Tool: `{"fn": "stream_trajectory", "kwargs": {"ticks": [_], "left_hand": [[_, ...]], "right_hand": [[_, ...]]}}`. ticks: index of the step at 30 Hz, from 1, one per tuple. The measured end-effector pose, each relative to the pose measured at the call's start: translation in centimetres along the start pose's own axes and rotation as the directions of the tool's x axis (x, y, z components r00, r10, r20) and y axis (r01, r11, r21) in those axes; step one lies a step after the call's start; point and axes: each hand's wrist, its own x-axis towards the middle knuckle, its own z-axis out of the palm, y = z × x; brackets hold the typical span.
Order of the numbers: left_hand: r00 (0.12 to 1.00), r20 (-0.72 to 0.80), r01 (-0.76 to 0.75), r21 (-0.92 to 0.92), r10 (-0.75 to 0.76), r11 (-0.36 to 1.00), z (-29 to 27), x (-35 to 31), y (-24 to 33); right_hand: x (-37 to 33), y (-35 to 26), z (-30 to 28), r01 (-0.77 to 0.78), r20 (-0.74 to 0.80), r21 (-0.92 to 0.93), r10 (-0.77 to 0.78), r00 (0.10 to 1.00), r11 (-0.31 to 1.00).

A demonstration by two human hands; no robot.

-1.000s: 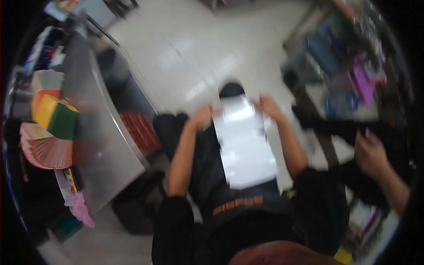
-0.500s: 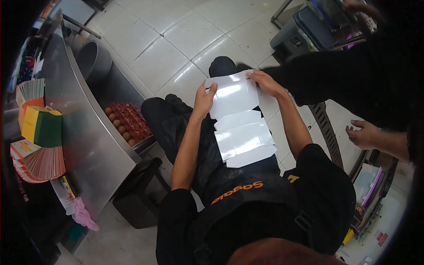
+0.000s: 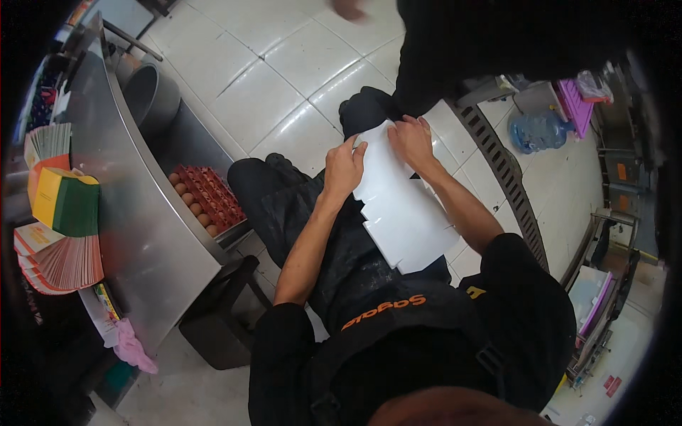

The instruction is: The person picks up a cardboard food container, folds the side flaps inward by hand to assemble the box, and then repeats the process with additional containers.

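Observation:
A white unfolded carton blank point(image 3: 408, 220), with notched edges and flaps, lies over my lap and bends up at its far end. My left hand point(image 3: 343, 169) grips the far left edge, its thumb on the upper face. At the far right corner my right hand point(image 3: 412, 145) holds the carton with bent fingers, pressing the flap there inward. Part of the right fingertips' contact is hidden behind the hand. The near end of the carton rests on my dark apron point(image 3: 341, 248).
To the left stands a steel table point(image 3: 145, 206) with stacks of folded cartons point(image 3: 67, 202). Brown eggs in a red tray point(image 3: 206, 199) sit on its lower shelf beside a grey pot point(image 3: 151, 99). Another person in black point(image 3: 490, 39) is close by at the far right. A plastic stool point(image 3: 220, 312) is at my left.
The carton has curved, its crease lines now less distinct, and both hands have come closer together. The other person has moved leftward and farther away, uncovering a blue water bottle.

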Motion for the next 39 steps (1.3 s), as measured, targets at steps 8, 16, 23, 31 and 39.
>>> {"fn": "stream_trajectory", "kwargs": {"ticks": [8, 16, 23, 31, 39], "left_hand": [[0.996, -0.063, 0.064, 0.069, -0.059, 0.996, 1.2, -0.6, -1.5], [0.931, -0.027, 0.364, -0.033, -0.365, 0.931, 0.0, -0.4, -3.2], [0.944, 0.118, 0.188, 0.576, -0.308, 0.796, 1.7, 1.8, -3.0], [0.837, 0.290, 0.172, 0.666, -0.464, 0.726, 5.7, 2.7, -2.8], [0.792, 0.324, 0.378, 0.407, -0.518, 0.832, 5.4, 2.2, -2.4]], "right_hand": [[0.6, -1.5, 2.3, 0.375, 0.077, -0.460, -0.384, 0.920, 0.805], [1.9, -0.2, 0.5, 0.309, 0.066, -0.209, -0.302, 0.951, 0.928], [0.8, -1.1, -3.5, 0.082, 0.114, 0.047, -0.087, 0.990, 0.996], [-2.0, -1.1, -2.8, 0.064, -0.030, 0.152, -0.060, 0.998, 0.986], [-2.2, 0.5, -2.0, -0.053, 0.022, 0.169, 0.050, 0.999, 0.984]]}}
